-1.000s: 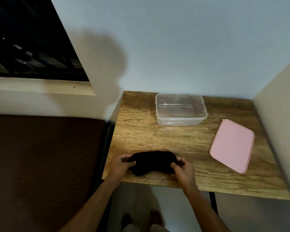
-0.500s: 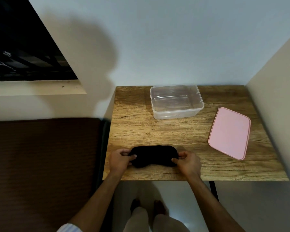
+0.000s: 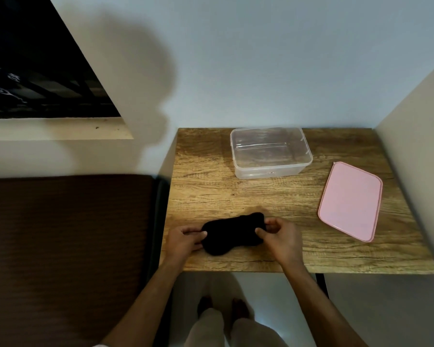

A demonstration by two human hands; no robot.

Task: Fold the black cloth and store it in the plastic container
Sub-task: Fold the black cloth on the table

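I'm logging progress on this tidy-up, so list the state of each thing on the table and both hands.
Black cloth: bunched, on the table, not in the container.
Clear plastic container: open, empty, upright.
Pink rectangular lid: off, flat on the wooden table.
Left hand: gripping the cloth's left end.
Right hand: pinching its right end.

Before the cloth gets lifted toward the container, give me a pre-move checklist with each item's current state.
1. Both hands on the black cloth: ok, left hand pinches its left end, right hand its right end.
2. Cloth folded compactly: cannot tell, it is a dark bundle with no visible layers.
3. Plastic container open and empty: ok.
4. Pink lid clear of the container: ok, lying apart to its right.
5. Path across the table to the container: ok.
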